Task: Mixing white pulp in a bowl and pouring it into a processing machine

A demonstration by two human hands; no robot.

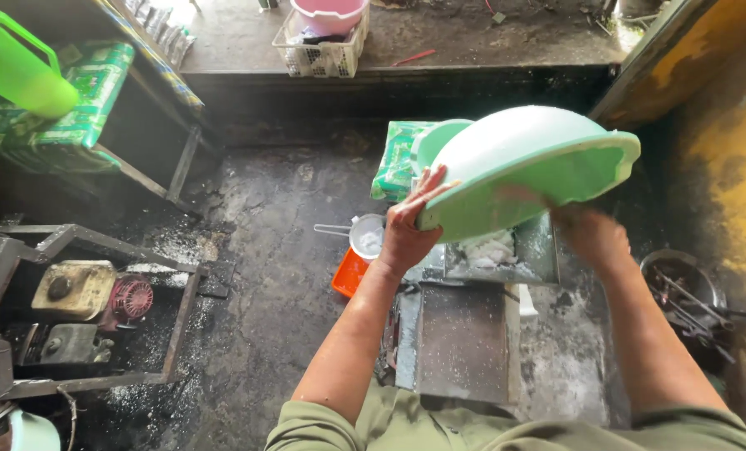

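Tipping a pale green basin (pixel 527 167) over a metal hopper (pixel 540 250), left hand (pixel 406 230) gripping its rim, right hand (pixel 590 234) blurred, grip indeterminate; white material (pixel 490 249) already lies below, emptying apparently near complete.

Single head cam, worn high, pitched steeply down and slightly forward over the person's own forearms. Close range: left hand (pixel 406 230) and right hand (pixel 594 234) sit mid-frame, tilted green basin (pixel 540 171) between them fills upper centre. Below the grip: metal tray (pixel 465 342) and dark floor (pixel 281 276). Far left of the grip: engine frame (pixel 72 309). Beyond the grip: a step with white basket (pixel 323 54). No second view.
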